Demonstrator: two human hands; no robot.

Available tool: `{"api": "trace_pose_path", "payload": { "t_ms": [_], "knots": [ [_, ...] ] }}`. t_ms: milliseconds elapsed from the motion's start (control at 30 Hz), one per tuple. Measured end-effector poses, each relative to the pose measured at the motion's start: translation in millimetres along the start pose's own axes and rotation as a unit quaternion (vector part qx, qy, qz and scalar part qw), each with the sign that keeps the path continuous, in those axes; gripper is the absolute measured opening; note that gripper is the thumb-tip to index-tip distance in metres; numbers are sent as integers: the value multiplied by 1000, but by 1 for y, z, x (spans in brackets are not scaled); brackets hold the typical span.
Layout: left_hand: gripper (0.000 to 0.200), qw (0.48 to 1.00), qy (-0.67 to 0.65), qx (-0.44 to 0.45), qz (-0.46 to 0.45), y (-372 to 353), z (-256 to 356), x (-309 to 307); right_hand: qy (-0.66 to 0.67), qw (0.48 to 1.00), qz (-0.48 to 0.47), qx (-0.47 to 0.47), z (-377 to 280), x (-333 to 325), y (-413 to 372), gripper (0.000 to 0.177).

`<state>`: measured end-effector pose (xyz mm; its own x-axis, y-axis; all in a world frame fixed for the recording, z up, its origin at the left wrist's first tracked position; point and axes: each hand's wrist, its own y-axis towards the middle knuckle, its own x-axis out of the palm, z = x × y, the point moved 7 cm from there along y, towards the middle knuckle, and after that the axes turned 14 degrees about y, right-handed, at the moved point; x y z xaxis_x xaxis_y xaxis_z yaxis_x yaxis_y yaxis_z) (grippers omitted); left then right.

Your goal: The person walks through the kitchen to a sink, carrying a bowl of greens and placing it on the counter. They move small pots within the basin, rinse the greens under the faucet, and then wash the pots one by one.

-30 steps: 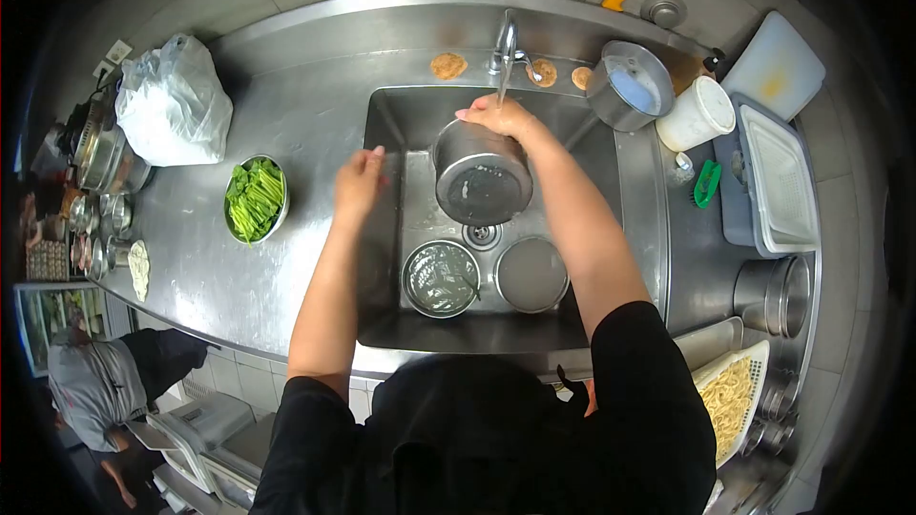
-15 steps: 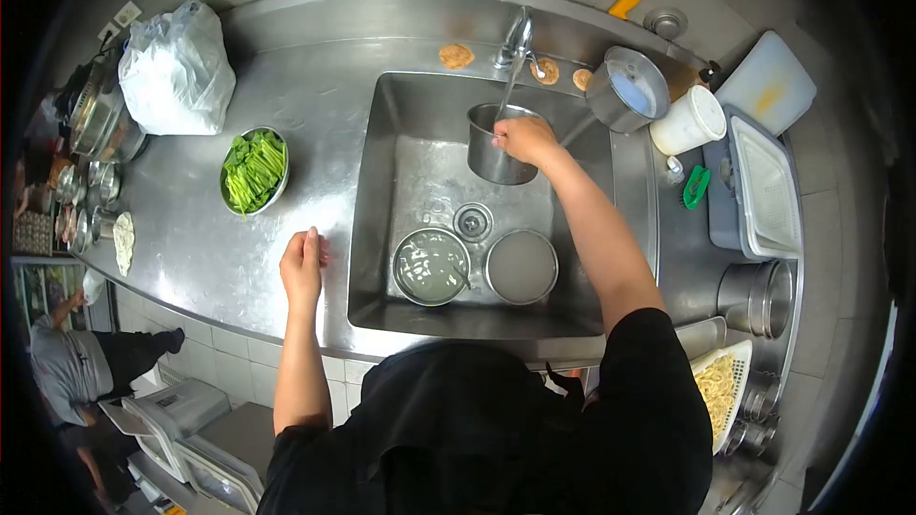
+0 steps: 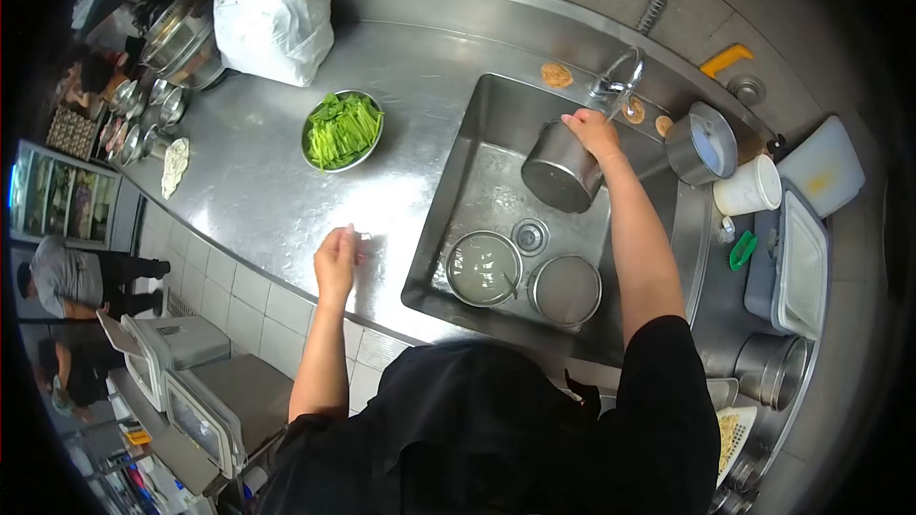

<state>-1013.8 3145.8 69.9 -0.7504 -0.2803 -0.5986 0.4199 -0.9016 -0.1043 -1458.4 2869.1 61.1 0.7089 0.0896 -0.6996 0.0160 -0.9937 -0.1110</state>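
My right hand (image 3: pixel 593 133) grips the rim of a tall metal pot (image 3: pixel 561 172), tilted in the sink (image 3: pixel 434 219) below the faucet (image 3: pixel 625 81). Two round metal containers stand in the sink near its front: one with cloudy liquid and a utensil (image 3: pixel 484 269), the other with greyish liquid (image 3: pixel 566 290). Over the counter's front part is my left hand (image 3: pixel 336 262), its fingers loosely curled; whether anything is between them cannot be made out. Beyond it stands a metal bowl of chopped green vegetables (image 3: pixel 343 132).
A white plastic bag (image 3: pixel 275 19) stands at the back left. Right of the sink are a metal pot (image 3: pixel 701 143), a white tub (image 3: pixel 748 186), a green brush (image 3: pixel 742 251) and a grey bin with a white basket (image 3: pixel 801 262). Two people are at the far left.
The tall pot has gone from upright to tilted, its base now facing me. The view has turned, shifting the counter and sink rightward. My left hand stays over the counter.
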Motion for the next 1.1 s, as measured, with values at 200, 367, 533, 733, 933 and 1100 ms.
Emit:
{"api": "trace_pose_path", "payload": {
  "t_ms": [200, 367, 533, 733, 933, 1100],
  "knots": [
    [37, 997, -57, -19, 42, 22, -13, -16, 7, 997, -54, 58, 36, 12, -1, 47],
    [36, 997, -50, -19, 55, 50, -23, -31, -55, 982, -174, 56, 57, 44, -8, 53],
    [44, 988, -97, -78, 93, 104, -24, -52, 9, 955, -295, 21, 96, 106, -34, 33],
    [48, 983, -114, -139, 22, 154, -26, -48, -130, 985, -110, -36, 109, 149, -96, 17],
    [27, 982, -115, -150, -14, 173, -39, -34, -170, 979, -112, -25, 133, 176, -103, 15],
    [18, 978, -158, -126, -44, 168, -27, -17, -185, 976, -112, -28, 135, 182, -104, 22]
  ]
}}
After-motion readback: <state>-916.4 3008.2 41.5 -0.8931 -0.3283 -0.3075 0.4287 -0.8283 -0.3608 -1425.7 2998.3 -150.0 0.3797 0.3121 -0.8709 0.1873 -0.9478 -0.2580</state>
